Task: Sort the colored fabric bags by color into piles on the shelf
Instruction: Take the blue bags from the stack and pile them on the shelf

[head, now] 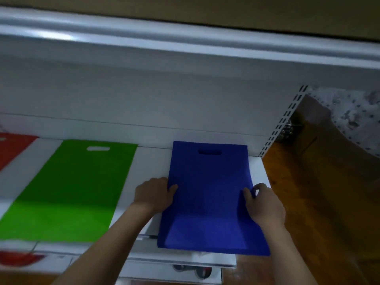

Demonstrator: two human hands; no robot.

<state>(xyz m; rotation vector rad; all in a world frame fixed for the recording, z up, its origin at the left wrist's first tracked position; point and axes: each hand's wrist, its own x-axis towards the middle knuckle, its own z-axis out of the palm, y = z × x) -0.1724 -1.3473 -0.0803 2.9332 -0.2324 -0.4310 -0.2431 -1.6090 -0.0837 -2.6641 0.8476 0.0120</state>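
Two bare forearms entered from the near edge, each ending in a bare hand: the left hand [154, 193] and the right hand [263, 204]. No sleeve, glove, watch or ring showed on either; the fingernails looked short and unpainted.

I can read no text, label, brand, number or sign anywhere in view. The blue bag [209, 194] I hold, the green bag [70, 190] and the red bag [12, 149] on the shelf [152, 161] show plain colour only, with no print I can make out.
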